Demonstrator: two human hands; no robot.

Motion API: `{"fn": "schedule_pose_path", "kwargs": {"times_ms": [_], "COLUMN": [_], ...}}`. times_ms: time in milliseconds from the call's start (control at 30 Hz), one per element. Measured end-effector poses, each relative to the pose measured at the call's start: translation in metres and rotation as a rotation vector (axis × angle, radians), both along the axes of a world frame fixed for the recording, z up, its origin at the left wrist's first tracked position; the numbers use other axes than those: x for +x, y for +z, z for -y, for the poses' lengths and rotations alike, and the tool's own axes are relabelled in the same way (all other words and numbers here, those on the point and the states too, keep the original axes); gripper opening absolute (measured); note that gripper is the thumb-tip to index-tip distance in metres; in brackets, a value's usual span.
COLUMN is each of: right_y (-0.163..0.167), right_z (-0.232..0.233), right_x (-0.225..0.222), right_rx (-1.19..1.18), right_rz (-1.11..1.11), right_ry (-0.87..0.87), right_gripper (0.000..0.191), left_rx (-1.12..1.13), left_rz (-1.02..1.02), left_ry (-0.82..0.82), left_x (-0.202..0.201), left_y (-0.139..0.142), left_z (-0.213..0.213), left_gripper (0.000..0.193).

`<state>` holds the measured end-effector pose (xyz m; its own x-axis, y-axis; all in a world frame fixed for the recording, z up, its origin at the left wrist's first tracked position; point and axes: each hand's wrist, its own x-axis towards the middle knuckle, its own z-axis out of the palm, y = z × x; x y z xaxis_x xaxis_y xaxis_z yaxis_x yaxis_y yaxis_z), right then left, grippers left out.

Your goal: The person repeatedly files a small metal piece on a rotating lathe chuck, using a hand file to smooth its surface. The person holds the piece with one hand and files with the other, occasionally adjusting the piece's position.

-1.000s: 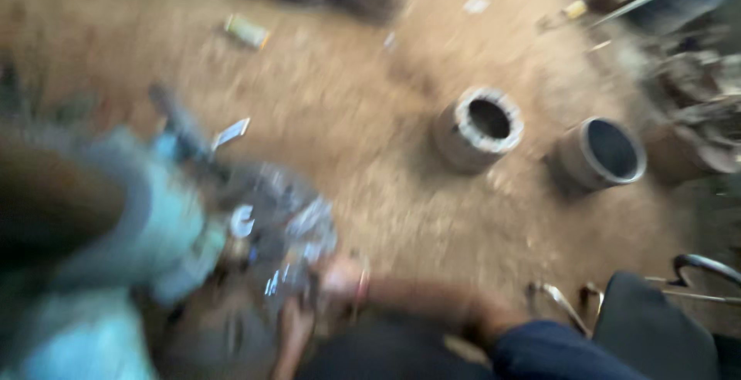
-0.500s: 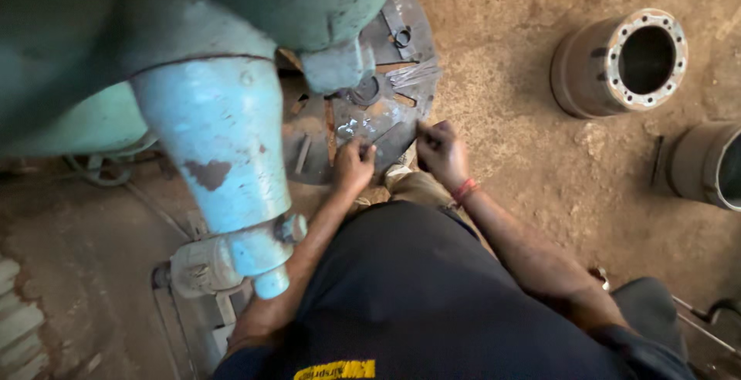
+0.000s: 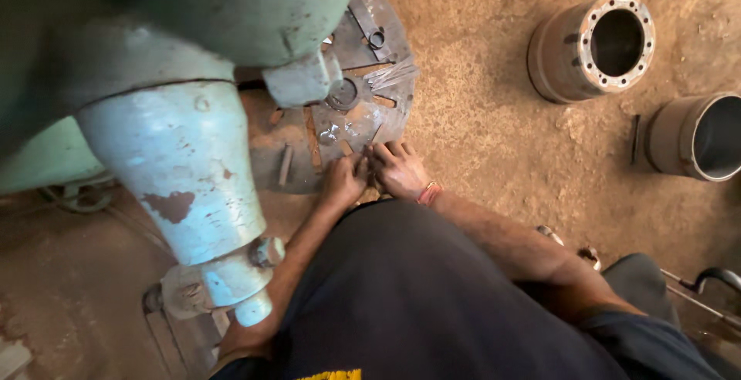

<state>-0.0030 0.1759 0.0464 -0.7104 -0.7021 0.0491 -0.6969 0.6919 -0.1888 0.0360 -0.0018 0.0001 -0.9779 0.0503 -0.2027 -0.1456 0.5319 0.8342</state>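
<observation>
I look down on a workshop floor (image 3: 494, 141) of packed brown dirt, with a big pale green machine (image 3: 170, 118) filling the upper left and its rounded, paint-chipped housing hanging over the near left. Under the machine head lies a round slotted metal plate (image 3: 386, 110), flat on the floor, its right edge free and its left half hidden beneath the machine. My left hand (image 3: 343, 182) and right hand (image 3: 399, 168) sit side by side at the plate's near edge, touching each other; the fingertips (image 3: 384, 151) of the right one lie spread on the plate surface, grasping nothing that I can see, while the left one is curled at the rim and I cannot tell whether it pinches something small. An orange band (image 3: 429, 192) circles the right wrist. The open room lies to the right of the plate: a broad stretch of bare dirt before the first drum. That flanged metal drum (image 3: 590, 47) lies on its side near the top right, its bore dark and, as far as I can see, hollow. A second, smoother metal drum (image 3: 698, 137) sits at the right edge, well apart from the plate, its inside also dark. A dark curved bar (image 3: 714, 276) shows at the lower right corner.
</observation>
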Motion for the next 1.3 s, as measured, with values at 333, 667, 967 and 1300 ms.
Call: {"fn": "schedule_pose_path", "kwargs": {"times_ms": [333, 667, 967, 1300], "right_y": [0.004, -0.002, 0.003, 0.003], "right_z": [0.009, 0.006, 0.017, 0.013], "right_x": [-0.016, -0.027, -0.029, -0.036], "right_rx": [0.001, 0.058, 0.115, 0.179], "right_rz": [-0.111, -0.07, -0.103, -0.113], "right_ry": [0.09, 0.052, 0.008, 0.0], "right_gripper": [0.047, 0.026, 0.025, 0.041], "left_rx": [-0.124, -0.038, -0.031, 0.026], "left_rz": [0.117, 0.018, 0.049, -0.025], "left_ry": [0.011, 0.021, 0.011, 0.033], "left_x": [-0.003, -0.003, -0.005, -0.002], "left_y": [-0.013, -0.009, 0.003, 0.018], "left_z": [-0.003, 0.0, 0.004, 0.007], "left_gripper": [0.031, 0.029, 0.032, 0.031]}}
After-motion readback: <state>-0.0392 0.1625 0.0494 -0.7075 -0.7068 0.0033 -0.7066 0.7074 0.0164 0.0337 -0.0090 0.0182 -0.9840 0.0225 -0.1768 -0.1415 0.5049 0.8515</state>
